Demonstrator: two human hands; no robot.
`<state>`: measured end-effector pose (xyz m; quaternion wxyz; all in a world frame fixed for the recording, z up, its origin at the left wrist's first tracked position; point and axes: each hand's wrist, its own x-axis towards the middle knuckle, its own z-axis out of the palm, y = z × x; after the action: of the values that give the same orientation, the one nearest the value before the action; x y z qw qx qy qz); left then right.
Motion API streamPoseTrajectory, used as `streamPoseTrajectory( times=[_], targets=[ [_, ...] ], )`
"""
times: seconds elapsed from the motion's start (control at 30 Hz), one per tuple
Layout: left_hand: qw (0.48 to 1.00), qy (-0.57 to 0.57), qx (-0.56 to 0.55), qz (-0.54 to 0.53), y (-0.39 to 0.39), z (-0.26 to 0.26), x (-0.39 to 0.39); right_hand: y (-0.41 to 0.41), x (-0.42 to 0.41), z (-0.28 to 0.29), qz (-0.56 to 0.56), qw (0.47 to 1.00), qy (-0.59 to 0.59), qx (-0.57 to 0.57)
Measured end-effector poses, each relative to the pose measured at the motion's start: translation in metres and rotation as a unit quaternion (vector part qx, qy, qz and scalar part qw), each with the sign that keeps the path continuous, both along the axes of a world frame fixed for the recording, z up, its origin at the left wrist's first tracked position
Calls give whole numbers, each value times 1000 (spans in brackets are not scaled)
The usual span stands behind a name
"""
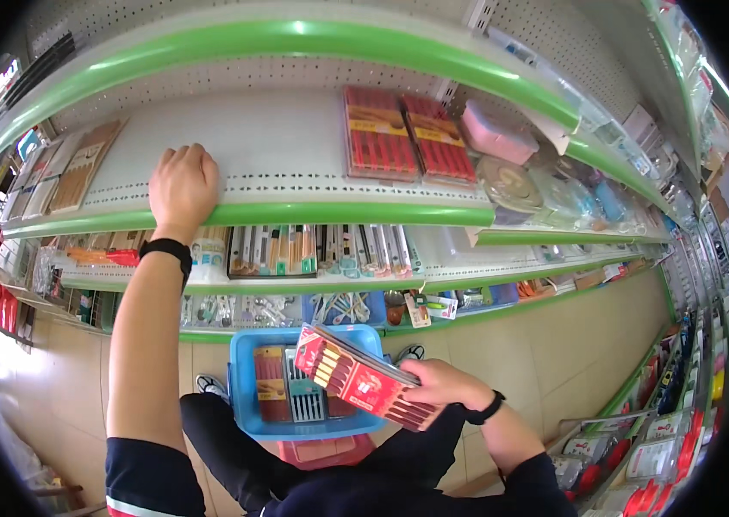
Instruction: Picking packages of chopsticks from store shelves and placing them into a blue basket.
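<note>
My left hand (185,184), its fingers curled, rests on the white metal shelf (261,142) near the green front edge; whether anything is under it cannot be told. My right hand (445,382) grips a stack of chopstick packs (364,381), the top one red with dark and gold chopsticks, above the right side of a blue plastic tub (306,432). In the tub lie a pack of brownish chopsticks (271,384) and a teal-and-white pack (305,388). Two red chopstick packs (380,136) (439,142) lie side by side on the shelf to the right of my left hand.
Wooden chopstick packs (90,165) lie at the shelf's left end, a pink plastic box (497,132) to the right. A green-edged shelf (300,39) juts out above. Lower shelves hold packaged utensils (274,251) and a blue tray of spoons (345,309). Racks (649,446) stand at the right.
</note>
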<state>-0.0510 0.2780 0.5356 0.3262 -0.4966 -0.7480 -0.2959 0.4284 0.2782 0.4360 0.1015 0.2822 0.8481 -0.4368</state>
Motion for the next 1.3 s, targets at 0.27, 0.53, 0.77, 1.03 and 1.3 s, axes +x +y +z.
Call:
streamPoseTrajectory(
  times=[0.27,0.53,0.77,1.03,1.3],
  targets=[
    [999,-2,34,-9,2,2,-2,4,-9,125,-145,947,237,-160],
    [996,-22,74,-45,2,2,-1,55,-155,161,-236,873,390,-173],
    [997,-32,64,-30,-4,5,-2,99,-263,153,-322,804,439,-241],
    [998,-26,58,-22,-8,5,-5,107,-278,174,-322,894,144,277],
    [997,-23,69,-28,-3,5,-2,53,-278,154,-61,823,195,530]
  ],
)
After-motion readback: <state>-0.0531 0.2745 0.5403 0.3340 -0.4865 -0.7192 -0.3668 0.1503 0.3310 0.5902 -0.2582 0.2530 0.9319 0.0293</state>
